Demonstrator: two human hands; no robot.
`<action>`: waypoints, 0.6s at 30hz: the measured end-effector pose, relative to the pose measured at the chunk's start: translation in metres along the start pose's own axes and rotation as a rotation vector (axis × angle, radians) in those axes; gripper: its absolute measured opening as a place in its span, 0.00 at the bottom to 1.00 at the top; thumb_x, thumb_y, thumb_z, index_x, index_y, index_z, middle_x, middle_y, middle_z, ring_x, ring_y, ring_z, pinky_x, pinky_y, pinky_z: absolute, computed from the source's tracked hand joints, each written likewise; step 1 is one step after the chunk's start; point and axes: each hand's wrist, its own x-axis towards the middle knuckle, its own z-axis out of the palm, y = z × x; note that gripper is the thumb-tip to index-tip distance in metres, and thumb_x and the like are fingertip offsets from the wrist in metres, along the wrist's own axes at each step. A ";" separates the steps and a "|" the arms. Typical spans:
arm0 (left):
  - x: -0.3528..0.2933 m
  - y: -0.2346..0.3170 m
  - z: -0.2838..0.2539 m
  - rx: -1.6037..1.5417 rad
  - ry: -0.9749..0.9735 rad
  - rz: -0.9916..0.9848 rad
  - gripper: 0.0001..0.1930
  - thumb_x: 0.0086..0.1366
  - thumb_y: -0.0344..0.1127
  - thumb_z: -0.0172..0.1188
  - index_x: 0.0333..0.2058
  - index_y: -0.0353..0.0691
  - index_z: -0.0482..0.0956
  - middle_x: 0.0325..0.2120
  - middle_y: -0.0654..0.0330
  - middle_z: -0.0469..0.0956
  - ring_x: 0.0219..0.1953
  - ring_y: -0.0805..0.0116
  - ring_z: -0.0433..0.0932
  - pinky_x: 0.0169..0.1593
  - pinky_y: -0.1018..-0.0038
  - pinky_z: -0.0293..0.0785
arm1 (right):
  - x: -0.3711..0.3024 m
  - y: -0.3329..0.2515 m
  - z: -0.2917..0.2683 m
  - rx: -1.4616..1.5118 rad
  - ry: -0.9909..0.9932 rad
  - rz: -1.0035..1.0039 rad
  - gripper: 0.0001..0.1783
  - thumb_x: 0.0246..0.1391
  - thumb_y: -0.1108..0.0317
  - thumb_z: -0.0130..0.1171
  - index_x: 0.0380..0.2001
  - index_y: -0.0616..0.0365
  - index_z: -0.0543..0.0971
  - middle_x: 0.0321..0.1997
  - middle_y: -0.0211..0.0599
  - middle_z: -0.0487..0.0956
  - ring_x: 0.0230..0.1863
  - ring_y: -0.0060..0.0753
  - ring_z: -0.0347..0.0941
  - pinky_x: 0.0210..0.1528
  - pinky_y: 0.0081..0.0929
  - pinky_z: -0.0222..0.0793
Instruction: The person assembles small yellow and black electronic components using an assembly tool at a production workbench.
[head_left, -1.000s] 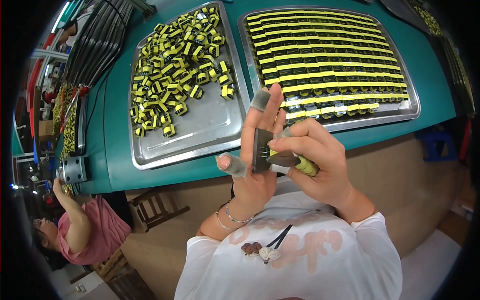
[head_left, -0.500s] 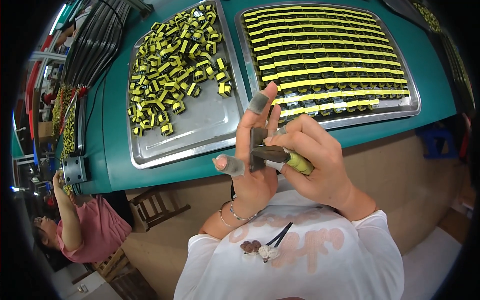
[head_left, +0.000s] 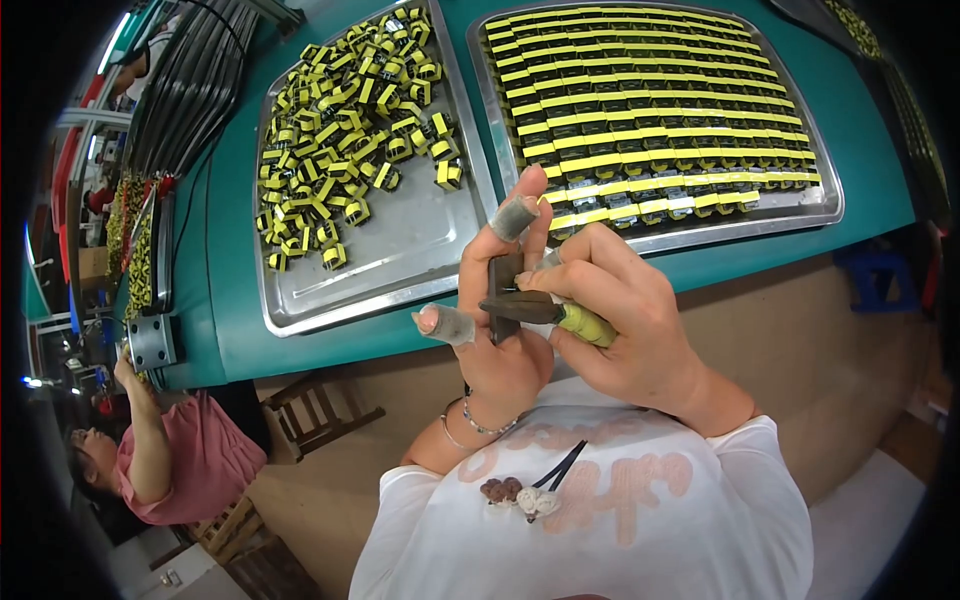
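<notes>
My left hand (head_left: 497,365) is raised over the table's near edge, palm up, its taped thumb and forefinger spread apart. Against the palm and lower fingers it holds a dark rectangular block (head_left: 504,272); the folded fingers are partly hidden. My right hand (head_left: 640,320) is wrapped around pliers (head_left: 545,308) with dark jaws and a yellow-green covered handle. The jaws lie across the block, and whether they grip anything cannot be made out. Right fingertips also meet the block's right side.
A steel tray (head_left: 400,290) at left holds a loose heap of small yellow-and-black coil parts (head_left: 350,150). Another tray (head_left: 835,210) at right carries such parts in tight rows. Both rest on a green table (head_left: 240,345). A person in pink (head_left: 200,455) works at far left, beside a wooden stool (head_left: 320,415).
Both hands have shifted slightly left together, with the block and the pliers. The left thumb and forefinger have moved a little. The trays look the same.
</notes>
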 end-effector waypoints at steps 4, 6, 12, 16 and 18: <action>0.000 0.001 0.003 0.056 0.017 0.051 0.46 0.62 0.73 0.24 0.57 0.33 0.61 0.63 0.40 0.55 0.68 0.52 0.51 0.70 0.56 0.43 | 0.001 0.002 0.001 -0.003 0.001 -0.020 0.24 0.27 0.84 0.58 0.36 0.59 0.78 0.29 0.36 0.69 0.29 0.36 0.68 0.29 0.28 0.66; 0.003 0.003 0.006 0.079 0.041 0.040 0.44 0.64 0.71 0.26 0.56 0.34 0.61 0.63 0.40 0.55 0.68 0.54 0.52 0.69 0.57 0.47 | 0.000 0.004 0.002 -0.015 0.003 -0.025 0.24 0.27 0.84 0.58 0.36 0.59 0.79 0.29 0.37 0.70 0.29 0.37 0.69 0.30 0.28 0.66; 0.005 0.004 0.000 -0.040 -0.022 0.044 0.48 0.60 0.76 0.21 0.55 0.35 0.64 0.62 0.39 0.57 0.67 0.50 0.52 0.70 0.56 0.43 | -0.002 0.006 0.011 0.091 0.120 -0.024 0.25 0.31 0.83 0.61 0.40 0.58 0.78 0.34 0.37 0.73 0.30 0.36 0.74 0.31 0.29 0.71; 0.003 0.003 0.003 -0.017 0.019 0.083 0.44 0.63 0.72 0.25 0.56 0.36 0.63 0.62 0.39 0.55 0.68 0.50 0.52 0.70 0.55 0.45 | 0.000 0.007 0.007 0.033 0.052 -0.068 0.25 0.31 0.82 0.61 0.40 0.59 0.78 0.32 0.37 0.74 0.30 0.38 0.74 0.30 0.29 0.70; 0.003 0.002 0.005 0.019 0.050 0.069 0.40 0.65 0.69 0.30 0.56 0.37 0.62 0.63 0.39 0.55 0.68 0.51 0.52 0.70 0.55 0.47 | -0.001 0.005 0.006 0.027 0.042 -0.054 0.25 0.31 0.82 0.61 0.40 0.59 0.78 0.31 0.37 0.73 0.30 0.38 0.74 0.30 0.29 0.70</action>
